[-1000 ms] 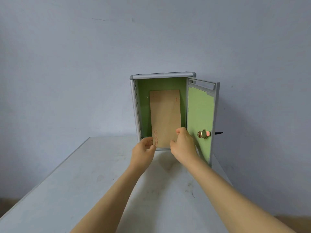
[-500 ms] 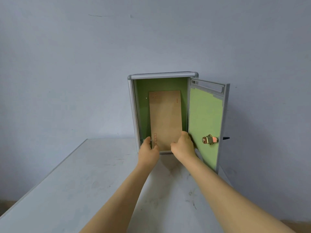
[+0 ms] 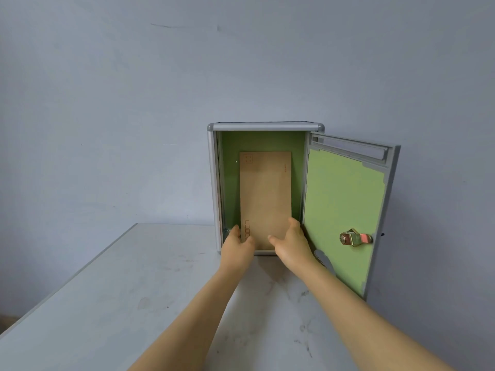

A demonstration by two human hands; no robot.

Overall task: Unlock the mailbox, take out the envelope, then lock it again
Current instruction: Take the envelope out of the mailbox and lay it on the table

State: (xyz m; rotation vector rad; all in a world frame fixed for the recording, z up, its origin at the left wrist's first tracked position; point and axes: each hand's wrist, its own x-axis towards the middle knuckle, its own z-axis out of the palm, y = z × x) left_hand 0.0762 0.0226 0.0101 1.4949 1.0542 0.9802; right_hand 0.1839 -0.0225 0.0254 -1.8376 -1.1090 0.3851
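Inside the mailbox [image 3: 214, 183], left hand [image 3: 237, 249] and right hand [image 3: 290, 243] now flanking the envelope [image 3: 265, 194]; grip unclear; door [image 3: 345, 210] wider.

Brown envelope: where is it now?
Head view, centre: the brown paper envelope stands upright inside the open green-lined grey mailbox, its lower corners between the left hand and right hand.

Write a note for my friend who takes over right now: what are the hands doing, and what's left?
Left hand: at the envelope's lower left corner, grip unclear.
Right hand: open at its lower right edge.
The envelope stands upright inside the mailbox. The door hangs open to the right, with its lock showing.
Done: unlocked, opened.
Left: pull the envelope out, shut the door, lock it.
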